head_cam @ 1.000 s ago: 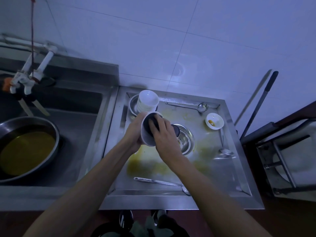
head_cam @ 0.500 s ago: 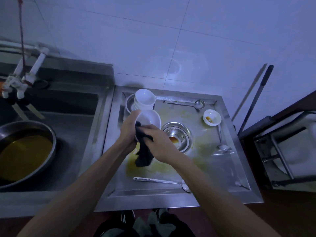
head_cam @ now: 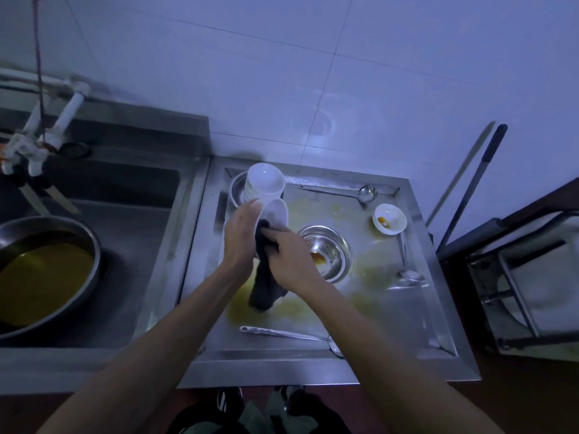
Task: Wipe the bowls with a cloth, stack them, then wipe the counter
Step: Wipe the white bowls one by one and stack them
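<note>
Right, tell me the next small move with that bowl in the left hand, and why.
Probably set the held bowl on the stack of white bowls just behind it. The left hand holds it tilted, its visible inside looks white and clean, and the dark cloth in the right hand now hangs mostly below the bowl. The small bowl with brown residue would come after.

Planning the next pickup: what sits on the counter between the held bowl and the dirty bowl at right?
Head view: between held bowl and dirty bowl lies stained steel, with the round metal strainer just nearer.
</note>
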